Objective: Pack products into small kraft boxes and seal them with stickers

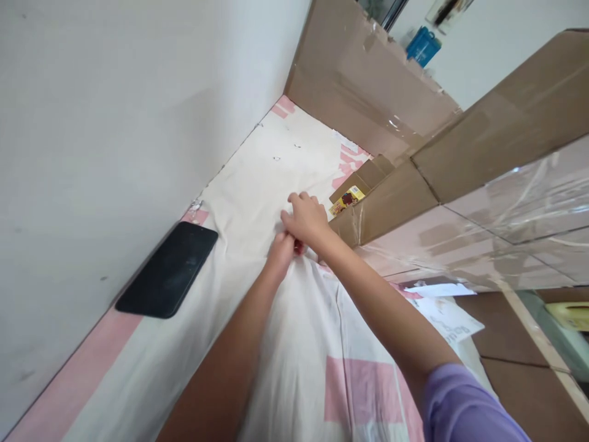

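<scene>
Here we are at the middle of it: the left hand [280, 250] and the right hand [307, 218] meet, the right one lying over the fingertips of the left! The left hand's fingers look curled in, though the overlap hides how tightly, and I can't tell what it has hold of. The right hand has its fingers bent and slightly parted, thumb down towards the left hand; whether anything is pinched there, I can't tell either. Look just under the right hand, by the left fingers: a small red shape [299, 247], mostly covered, too hidden to name!

Beneath both hands runs the wrinkled off-white cloth with pink patches [257, 190], folds fanning out below the left hand. Two tiny dark-edged scraps [276, 158] lie on it ahead of the hands. Out to the left of the left hand, a black rectangular smartphone [168, 270] lies flat along the plain white wall [115, 123]. Just right of the right hand, a small yellow printed carton [347, 201] sits beside a taped brown cardboard barrier [386, 215]. Behind the right forearm, white printed paper sheets [448, 316]; and far beyond the hands, up to the right, a bright blue plastic container [423, 46]
</scene>
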The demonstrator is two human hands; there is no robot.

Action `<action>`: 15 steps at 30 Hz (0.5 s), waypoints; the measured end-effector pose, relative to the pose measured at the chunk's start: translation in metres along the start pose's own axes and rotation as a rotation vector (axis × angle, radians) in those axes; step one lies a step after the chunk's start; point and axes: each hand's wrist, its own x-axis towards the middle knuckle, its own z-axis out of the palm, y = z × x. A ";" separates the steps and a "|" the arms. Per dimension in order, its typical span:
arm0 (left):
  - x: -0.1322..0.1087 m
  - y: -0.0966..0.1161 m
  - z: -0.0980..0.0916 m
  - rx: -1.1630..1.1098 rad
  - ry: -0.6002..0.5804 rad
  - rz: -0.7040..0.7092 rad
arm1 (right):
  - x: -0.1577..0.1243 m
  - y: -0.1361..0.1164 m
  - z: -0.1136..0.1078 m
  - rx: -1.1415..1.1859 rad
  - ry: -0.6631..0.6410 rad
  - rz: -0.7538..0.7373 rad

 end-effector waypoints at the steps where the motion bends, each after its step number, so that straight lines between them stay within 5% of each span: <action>1: -0.002 0.003 0.000 -0.040 0.003 -0.014 | 0.017 0.001 0.001 -0.034 -0.032 0.089; 5: -0.010 0.011 0.001 -0.117 -0.010 -0.056 | 0.074 0.030 -0.002 -0.275 -0.151 0.397; 10: -0.011 0.011 0.004 -0.118 -0.023 -0.077 | 0.120 0.084 -0.028 -0.581 -0.151 0.486; 15: -0.007 0.012 0.008 -0.098 -0.024 -0.092 | 0.139 0.104 -0.039 -0.635 -0.270 0.653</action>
